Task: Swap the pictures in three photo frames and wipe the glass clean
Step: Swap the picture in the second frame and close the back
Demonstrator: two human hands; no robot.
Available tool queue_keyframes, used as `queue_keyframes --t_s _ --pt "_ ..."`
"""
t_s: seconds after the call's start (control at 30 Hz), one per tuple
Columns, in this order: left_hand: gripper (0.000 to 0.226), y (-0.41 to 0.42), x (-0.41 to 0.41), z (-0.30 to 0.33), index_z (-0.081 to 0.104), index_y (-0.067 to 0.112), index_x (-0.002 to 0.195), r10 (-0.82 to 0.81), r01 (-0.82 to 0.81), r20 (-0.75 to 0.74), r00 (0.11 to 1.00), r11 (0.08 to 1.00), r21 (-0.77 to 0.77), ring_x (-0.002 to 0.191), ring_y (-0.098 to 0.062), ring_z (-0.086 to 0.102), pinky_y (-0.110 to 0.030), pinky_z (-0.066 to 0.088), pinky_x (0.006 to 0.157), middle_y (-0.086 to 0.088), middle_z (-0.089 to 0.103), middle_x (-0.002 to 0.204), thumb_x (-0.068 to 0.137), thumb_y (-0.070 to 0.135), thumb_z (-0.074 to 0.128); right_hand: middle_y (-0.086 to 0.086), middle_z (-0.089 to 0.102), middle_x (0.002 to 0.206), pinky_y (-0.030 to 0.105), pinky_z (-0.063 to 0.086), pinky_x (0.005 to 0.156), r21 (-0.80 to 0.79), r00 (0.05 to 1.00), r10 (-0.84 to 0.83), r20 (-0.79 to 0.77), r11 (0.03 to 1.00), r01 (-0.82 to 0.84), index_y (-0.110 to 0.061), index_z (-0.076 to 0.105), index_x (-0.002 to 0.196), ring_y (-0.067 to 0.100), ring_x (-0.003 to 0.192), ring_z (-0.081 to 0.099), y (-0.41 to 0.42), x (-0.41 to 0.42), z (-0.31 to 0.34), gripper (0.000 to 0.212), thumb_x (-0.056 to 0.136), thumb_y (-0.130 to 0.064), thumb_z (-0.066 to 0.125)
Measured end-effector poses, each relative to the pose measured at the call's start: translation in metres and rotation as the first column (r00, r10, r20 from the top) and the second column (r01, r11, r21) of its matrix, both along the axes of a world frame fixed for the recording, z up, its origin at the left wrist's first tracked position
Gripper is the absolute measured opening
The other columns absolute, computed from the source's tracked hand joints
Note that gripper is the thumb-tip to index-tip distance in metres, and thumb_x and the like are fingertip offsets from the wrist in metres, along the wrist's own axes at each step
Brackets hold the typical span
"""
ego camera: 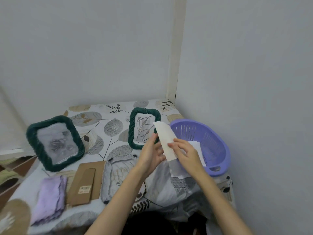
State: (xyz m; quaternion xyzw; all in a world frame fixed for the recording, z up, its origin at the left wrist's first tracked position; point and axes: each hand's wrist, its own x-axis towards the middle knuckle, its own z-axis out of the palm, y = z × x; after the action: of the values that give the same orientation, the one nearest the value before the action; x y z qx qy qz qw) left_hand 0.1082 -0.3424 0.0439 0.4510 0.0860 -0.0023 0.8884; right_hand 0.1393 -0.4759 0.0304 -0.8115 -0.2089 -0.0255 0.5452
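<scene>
Both hands are holding a white paper sheet (165,139) edge-on above the leaf-print tablecloth (111,131). The left hand (152,154) is pinching the sheet's left edge between thumb and curled fingers (154,137), while the right hand (185,150) is pressing its fingers (174,145) flat on the sheet's right side, thumb hidden behind. Just beyond the left fingertips, a green rope-edged photo frame (144,128) with a scribble drawing is standing tilted. Just right of the right fingers, a purple slotted basket (208,143) is holding more white papers (197,148). Well left of the hands, a second green frame (55,143) with a rose picture is lying near a cardboard frame backing (85,182) and a folded lilac cloth (50,199).
</scene>
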Motion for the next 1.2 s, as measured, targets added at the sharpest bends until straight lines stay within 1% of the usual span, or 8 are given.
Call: queue_keyframes --t_s 0.1,0.2,0.37,0.53,0.67,0.93,1.07,1.2 --pt "0.052 0.02 -0.015 -0.008 0.036 0.01 0.134 0.138 -0.143 0.046 0.989 0.98 0.14 0.079 -0.014 0.068 -0.027 0.056 0.063 -0.011 0.066 0.107 0.088 -0.011 0.046 0.0 0.055 0.12 0.026 0.036 0.1 0.021 0.998 0.055 0.007 0.998 -0.055 -0.016 0.07 0.102 0.008 0.116 0.047 0.016 -0.009 -0.001 0.02 0.093 -0.017 0.051" --pt "0.057 0.047 -0.035 -0.011 0.035 0.014 0.13 0.207 -0.219 0.074 0.976 0.947 0.235 0.077 -0.015 0.068 -0.028 0.056 0.066 -0.01 0.067 0.099 0.084 -0.019 0.045 -0.003 0.052 0.118 0.028 0.042 0.096 0.02 1.0 0.021 -0.003 1.0 -0.021 -0.018 0.058 0.115 0.01 0.108 0.051 0.035 -0.015 -0.006 0.029 0.087 -0.009 0.058" --pt "0.054 0.099 -0.067 -0.024 0.04 0.021 0.122 0.258 -0.25 0.043 0.965 0.863 0.439 0.089 -0.024 0.062 -0.036 0.053 0.078 -0.012 0.062 0.106 0.082 -0.013 0.053 0.002 0.061 0.098 0.015 0.051 0.063 0.158 0.963 0.125 -0.238 0.984 -0.088 -0.014 0.061 0.096 0.012 0.082 0.059 0.063 -0.024 -0.012 0.027 0.077 0.005 0.065" --pt "0.031 0.129 -0.084 -0.048 0.062 0.019 0.091 0.319 -0.222 0.037 0.947 0.566 0.794 0.071 -0.005 0.059 -0.027 0.051 0.075 -0.003 0.064 0.098 0.077 -0.009 0.062 0.004 0.058 0.085 0.014 0.042 0.054 -0.068 0.942 0.136 -0.307 0.984 -0.165 -0.017 0.063 0.087 0.01 0.066 0.051 0.09 -0.031 -0.032 0.025 0.073 0.003 0.067" --pt "0.03 0.139 -0.09 -0.064 0.067 0.013 0.104 0.247 -0.045 -0.043 0.968 0.343 0.938 0.076 -0.007 0.055 -0.016 0.043 0.07 0.003 0.062 0.096 0.076 0.002 0.067 -0.001 0.056 0.079 0.003 0.037 0.052 -0.232 0.949 0.147 -0.277 0.949 -0.215 -0.01 0.066 0.1 0.004 0.06 0.046 0.1 -0.033 -0.047 0.031 0.072 0.003 0.066" --pt "0.039 0.153 -0.091 -0.077 0.067 0.021 0.107 0.111 0.101 -0.106 0.988 0.045 0.994 0.083 -0.014 0.048 -0.022 0.034 0.069 0.002 0.057 0.083 0.07 0.019 0.077 0.003 0.057 0.083 0.002 0.035 0.057 -0.43 0.963 0.17 -0.209 0.869 -0.247 -0.007 0.065 0.11 0.012 0.071 0.049 0.106 -0.034 -0.065 0.04 0.071 0.001 0.066" --pt "0.041 0.156 -0.091 -0.083 0.064 0.027 0.114 0.07 0.164 -0.157 0.985 -0.103 0.981 0.106 -0.022 0.042 -0.029 0.031 0.09 0.0 0.054 0.115 0.075 0.033 0.072 0.008 0.057 0.104 0.014 0.038 0.075 -0.481 0.968 0.208 -0.139 0.841 -0.25 -0.009 0.063 0.113 0.012 0.081 0.047 0.105 -0.033 -0.068 0.042 0.072 -0.002 0.068" --pt "0.039 0.158 -0.095 -0.088 0.066 0.03 0.111 0.066 0.192 -0.186 0.98 -0.098 0.976 0.118 -0.022 0.042 -0.033 0.031 0.096 0.003 0.051 0.131 0.074 0.04 0.072 0.0 0.051 0.099 0.011 0.033 0.073 -0.469 0.963 0.232 -0.135 0.841 -0.269 -0.008 0.06 0.117 -0.001 0.067 0.043 0.102 -0.034 -0.068 0.046 0.073 -0.003 0.07"
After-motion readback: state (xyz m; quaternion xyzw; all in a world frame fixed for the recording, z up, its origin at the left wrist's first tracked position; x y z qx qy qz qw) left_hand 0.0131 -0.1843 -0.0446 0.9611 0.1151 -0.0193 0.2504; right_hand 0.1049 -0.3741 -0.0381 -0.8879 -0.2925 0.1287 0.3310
